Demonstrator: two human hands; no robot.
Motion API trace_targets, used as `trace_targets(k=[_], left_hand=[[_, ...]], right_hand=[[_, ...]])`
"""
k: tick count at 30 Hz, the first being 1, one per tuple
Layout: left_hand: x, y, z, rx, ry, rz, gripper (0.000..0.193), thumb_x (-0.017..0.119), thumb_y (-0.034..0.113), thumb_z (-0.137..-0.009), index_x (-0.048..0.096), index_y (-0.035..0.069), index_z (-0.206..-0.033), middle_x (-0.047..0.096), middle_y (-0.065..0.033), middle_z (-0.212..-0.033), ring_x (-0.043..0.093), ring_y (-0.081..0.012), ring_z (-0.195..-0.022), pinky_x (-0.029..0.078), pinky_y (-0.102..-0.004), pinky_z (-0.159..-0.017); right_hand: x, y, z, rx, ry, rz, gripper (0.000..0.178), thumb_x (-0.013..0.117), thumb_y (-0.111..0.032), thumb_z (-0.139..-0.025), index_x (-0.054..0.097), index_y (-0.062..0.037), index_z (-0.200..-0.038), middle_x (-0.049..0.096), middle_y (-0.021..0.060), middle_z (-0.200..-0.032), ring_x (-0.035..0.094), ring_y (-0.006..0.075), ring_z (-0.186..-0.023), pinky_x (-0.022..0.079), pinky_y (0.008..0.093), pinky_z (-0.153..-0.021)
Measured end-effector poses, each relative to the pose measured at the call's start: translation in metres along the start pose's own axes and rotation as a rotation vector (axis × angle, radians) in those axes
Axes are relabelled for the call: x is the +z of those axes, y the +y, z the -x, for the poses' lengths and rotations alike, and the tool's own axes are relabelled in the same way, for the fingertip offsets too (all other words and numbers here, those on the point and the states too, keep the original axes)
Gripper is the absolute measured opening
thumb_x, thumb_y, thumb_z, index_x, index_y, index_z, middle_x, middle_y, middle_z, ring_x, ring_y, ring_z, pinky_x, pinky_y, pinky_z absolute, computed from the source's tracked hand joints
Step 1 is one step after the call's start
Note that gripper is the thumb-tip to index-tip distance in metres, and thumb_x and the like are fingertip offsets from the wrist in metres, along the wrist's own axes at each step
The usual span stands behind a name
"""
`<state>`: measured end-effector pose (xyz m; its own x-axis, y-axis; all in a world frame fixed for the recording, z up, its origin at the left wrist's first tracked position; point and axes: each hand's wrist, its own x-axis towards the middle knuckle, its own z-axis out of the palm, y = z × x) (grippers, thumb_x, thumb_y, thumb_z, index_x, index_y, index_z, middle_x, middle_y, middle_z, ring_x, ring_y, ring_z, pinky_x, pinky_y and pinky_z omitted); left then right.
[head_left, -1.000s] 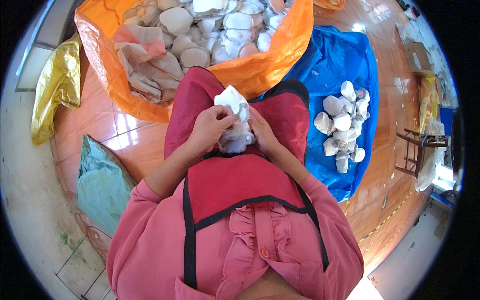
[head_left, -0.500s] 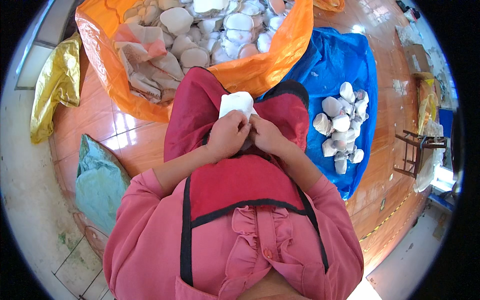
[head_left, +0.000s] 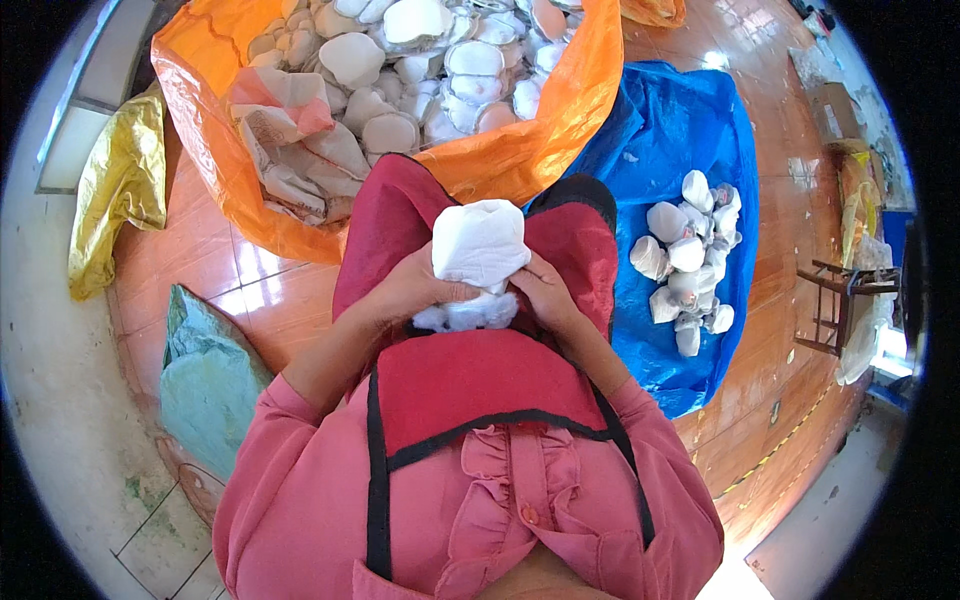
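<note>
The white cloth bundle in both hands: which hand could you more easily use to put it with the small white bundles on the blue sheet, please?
Probably the right hand: the blue plastic sheet with its white bundles lies on that side, while the left hand is farther away. Both grip the white cloth bundle.

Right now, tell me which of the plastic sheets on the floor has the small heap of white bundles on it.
The blue sheet, at the person's right, carries the small heap of white bundles. The orange sheet holds a far bigger pile; the yellow sheet lies crumpled and bare.

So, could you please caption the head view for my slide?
Both hands, left and right, hold a white pad over a red apron.
</note>
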<state>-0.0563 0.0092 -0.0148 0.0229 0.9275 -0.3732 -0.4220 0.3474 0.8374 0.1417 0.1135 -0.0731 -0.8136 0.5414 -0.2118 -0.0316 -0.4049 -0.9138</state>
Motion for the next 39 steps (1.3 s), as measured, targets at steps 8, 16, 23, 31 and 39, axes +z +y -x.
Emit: trace_targets(k=[8,16,23,31,39], left_hand=[[0.009,-0.03,0.008,0.173,0.346,-0.333,0.049,0.073,0.004,-0.078,0.056,0.003,-0.124,0.066,-0.008,-0.114,0.061,-0.0172,-0.104,0.047,-0.0323,-0.093],[0.016,-0.037,0.003,0.11,0.465,-0.407,0.05,0.072,0.002,-0.078,0.055,0.001,-0.125,0.065,-0.0079,-0.114,0.061,-0.0166,-0.103,0.047,-0.0317,-0.093],[0.004,-0.041,-0.004,-0.024,0.371,-0.45,0.047,0.071,0.007,-0.08,0.055,-0.001,-0.123,0.065,-0.0093,-0.111,0.061,-0.0173,-0.101,0.048,-0.0324,-0.09],[0.002,-0.032,-0.001,-0.114,0.307,-0.464,0.043,0.07,0.009,-0.081,0.058,0.001,-0.122,0.066,-0.0089,-0.11,0.062,-0.0171,-0.099,0.048,-0.0324,-0.089],[0.001,-0.013,-0.002,-0.171,0.164,-0.569,0.043,0.073,0.014,-0.076,0.063,0.002,-0.116,0.069,-0.0113,-0.103,0.065,-0.0208,-0.093,0.05,-0.0338,-0.086]], right_hand=[[0.001,0.001,-0.006,0.191,0.104,-0.329,0.023,0.053,-0.014,-0.095,0.064,-0.0027,-0.112,0.058,-0.0026,-0.08,0.045,0.0067,-0.064,0.037,0.0223,-0.058],[0.012,0.022,-0.019,-0.094,0.417,0.209,0.022,0.055,-0.016,-0.094,0.066,0.0009,-0.102,0.059,0.0017,-0.077,0.055,0.0174,-0.073,0.046,0.0294,-0.072],[-0.013,0.075,-0.028,-0.171,0.244,0.557,0.037,0.056,-0.019,-0.09,0.057,-0.0016,-0.122,0.053,0.0167,-0.123,0.052,0.0296,-0.113,0.042,0.0363,-0.096],[-0.005,0.026,-0.018,0.336,-0.032,-0.339,0.038,0.065,-0.013,-0.085,0.059,-0.01,-0.123,0.058,0.0032,-0.122,0.057,0.016,-0.106,0.046,0.0301,-0.093],[0.0,0.035,-0.032,-0.331,0.058,0.374,0.045,0.07,-0.004,-0.078,0.061,-0.0064,-0.121,0.053,0.0044,-0.131,0.054,0.0203,-0.115,0.043,0.0309,-0.098]])
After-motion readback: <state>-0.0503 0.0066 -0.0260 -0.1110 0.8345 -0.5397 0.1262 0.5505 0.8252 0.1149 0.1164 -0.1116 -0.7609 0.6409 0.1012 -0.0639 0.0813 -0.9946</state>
